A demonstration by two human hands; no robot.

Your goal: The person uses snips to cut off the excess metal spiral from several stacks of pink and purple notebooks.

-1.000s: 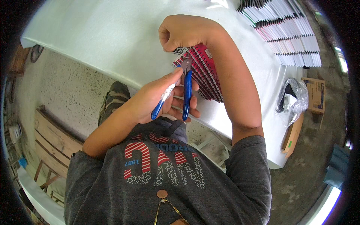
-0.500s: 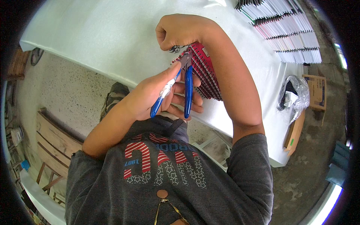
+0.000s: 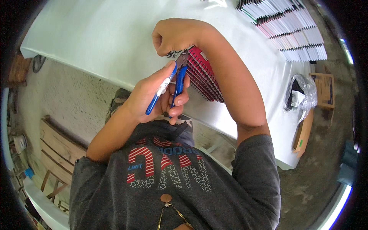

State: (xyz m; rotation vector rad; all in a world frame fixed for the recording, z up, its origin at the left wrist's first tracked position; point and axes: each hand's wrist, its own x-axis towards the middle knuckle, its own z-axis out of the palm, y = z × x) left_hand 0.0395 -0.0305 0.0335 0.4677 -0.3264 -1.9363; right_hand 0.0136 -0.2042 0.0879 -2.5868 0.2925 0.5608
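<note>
— Closer together than half a second ago: the cutter's (image 3: 179, 79) blue handles, and both hands have drifted a little leftward
— Who grips it, seen from the head?
— Left hand (image 3: 143, 94), clamped on the cutter, thumb on one handle and fingers curled round the other; the tip is at the coiled edge of the red notebooks (image 3: 199, 74)
— And the right?
— Right hand (image 3: 174, 36) is curled into a fist, black loops (image 3: 172, 55) just under it; whether it grips anything, I cannot tell. Its forearm passes over the notebooks, which lie on the table (image 3: 96, 46)
— Any containers?
— Clear bag (image 3: 309, 92) on the table, a dark thing (image 3: 295, 85) and a white slip (image 3: 297, 98) in it; beyond it a cardboard box (image 3: 325, 90), contents hidden
</note>
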